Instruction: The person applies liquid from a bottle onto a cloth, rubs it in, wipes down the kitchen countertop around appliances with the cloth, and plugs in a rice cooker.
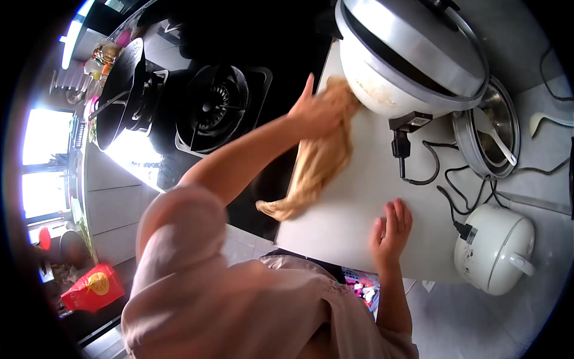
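Across the pale countertop (365, 179) my left hand (317, 115) reaches to a crumpled tan cloth (326, 157). One digit sticks out, while the other fingers are bunched against the cloth and partly hidden in it. The cloth trails toward the stove edge, with its top end beside a large white electric cooker (382, 84). My right hand (391, 230) is over the near part of the countertop, fingers extended and slightly blurred, holding nothing. Whether it touches the surface I cannot tell.
A black gas stove (218, 105) and a wok (122, 96) lie left. A metal lid (424, 42) covers the large cooker. On the right are a metal bowl (463, 134) with a white spoon (496, 137), a smaller white cooker (493, 248) and black cords (442, 164).
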`<action>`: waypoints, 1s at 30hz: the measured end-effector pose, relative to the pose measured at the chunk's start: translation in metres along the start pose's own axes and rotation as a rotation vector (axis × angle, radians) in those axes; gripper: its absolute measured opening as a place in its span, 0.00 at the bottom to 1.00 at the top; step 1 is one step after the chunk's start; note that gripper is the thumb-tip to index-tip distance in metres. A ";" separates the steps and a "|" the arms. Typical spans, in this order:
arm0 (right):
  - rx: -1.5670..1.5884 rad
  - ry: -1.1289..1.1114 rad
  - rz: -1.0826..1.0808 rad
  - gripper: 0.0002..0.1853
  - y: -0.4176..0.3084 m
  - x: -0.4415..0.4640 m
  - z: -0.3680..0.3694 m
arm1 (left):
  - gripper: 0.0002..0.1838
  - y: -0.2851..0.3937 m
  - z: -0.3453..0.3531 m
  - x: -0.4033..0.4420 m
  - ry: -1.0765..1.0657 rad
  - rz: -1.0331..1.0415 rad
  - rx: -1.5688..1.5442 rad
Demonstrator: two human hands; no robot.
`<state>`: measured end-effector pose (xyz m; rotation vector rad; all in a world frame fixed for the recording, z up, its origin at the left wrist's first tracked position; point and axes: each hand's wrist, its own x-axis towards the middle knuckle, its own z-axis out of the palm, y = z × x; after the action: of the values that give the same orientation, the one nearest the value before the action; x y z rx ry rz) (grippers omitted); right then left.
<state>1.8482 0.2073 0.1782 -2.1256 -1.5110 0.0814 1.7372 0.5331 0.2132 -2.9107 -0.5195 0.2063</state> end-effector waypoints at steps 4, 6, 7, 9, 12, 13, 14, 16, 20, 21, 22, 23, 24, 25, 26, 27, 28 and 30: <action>-0.007 0.035 -0.018 0.20 0.000 0.000 0.001 | 0.27 0.000 0.000 0.022 -0.026 -0.213 -0.257; -0.003 0.051 -0.028 0.20 0.001 0.000 0.005 | 0.26 0.016 -0.019 -0.001 -0.189 -0.065 0.045; -0.009 0.068 -0.031 0.19 0.001 -0.001 0.004 | 0.26 0.028 -0.006 -0.019 -0.016 -0.130 -0.155; -0.015 0.091 -0.045 0.18 -0.001 -0.002 0.003 | 0.23 0.059 -0.005 -0.056 -0.103 0.001 0.000; 0.004 0.135 -0.083 0.16 0.007 -0.004 0.008 | 0.22 0.112 0.008 -0.117 0.194 0.006 -0.038; 0.006 0.137 -0.100 0.16 0.002 -0.008 0.005 | 0.21 0.124 0.009 -0.131 0.228 -0.068 -0.255; 0.183 0.146 0.040 0.15 -0.003 -0.014 0.002 | 0.18 0.127 -0.001 -0.139 0.183 -0.099 -0.540; 0.355 0.135 0.164 0.15 -0.020 -0.022 -0.007 | 0.16 0.125 -0.017 -0.147 0.260 -0.271 -0.819; 1.254 -0.083 0.703 0.22 -0.067 -0.044 -0.025 | 0.21 0.113 -0.079 -0.171 0.643 -0.337 -1.307; 1.381 -0.229 0.692 0.29 -0.085 -0.042 -0.029 | 0.22 0.113 -0.097 -0.181 0.707 -0.292 -1.420; 1.441 -0.310 0.834 0.31 -0.097 -0.037 -0.027 | 0.21 0.114 -0.109 -0.192 0.773 -0.204 -1.423; 1.623 -0.251 0.898 0.32 -0.111 -0.033 -0.021 | 0.21 0.114 -0.116 -0.202 0.839 -0.115 -1.418; 1.814 -0.187 0.951 0.33 -0.125 -0.029 -0.014 | 0.20 0.117 -0.119 -0.213 0.852 -0.034 -1.414; 1.721 -0.157 0.926 0.33 -0.140 -0.023 -0.012 | 0.19 0.120 -0.120 -0.223 0.865 0.045 -1.403; 1.715 -0.138 0.923 0.33 -0.131 -0.023 -0.009 | 0.19 0.124 -0.112 -0.230 0.842 0.142 -1.439; 1.181 -0.059 0.282 0.25 -0.116 -0.025 -0.002 | 0.18 0.126 -0.104 -0.237 0.787 0.208 -1.433; 1.388 -0.081 0.399 0.21 -0.119 -0.019 -0.008 | 0.20 0.128 -0.094 -0.242 0.776 0.211 -1.385; 1.806 -0.048 0.677 0.16 -0.124 -0.006 -0.019 | 0.24 0.133 -0.076 -0.254 0.771 0.106 -1.302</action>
<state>1.7456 0.2241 0.2487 -0.8922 -0.1622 1.1848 1.5574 0.3093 0.2876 -3.6499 -0.4114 -1.7930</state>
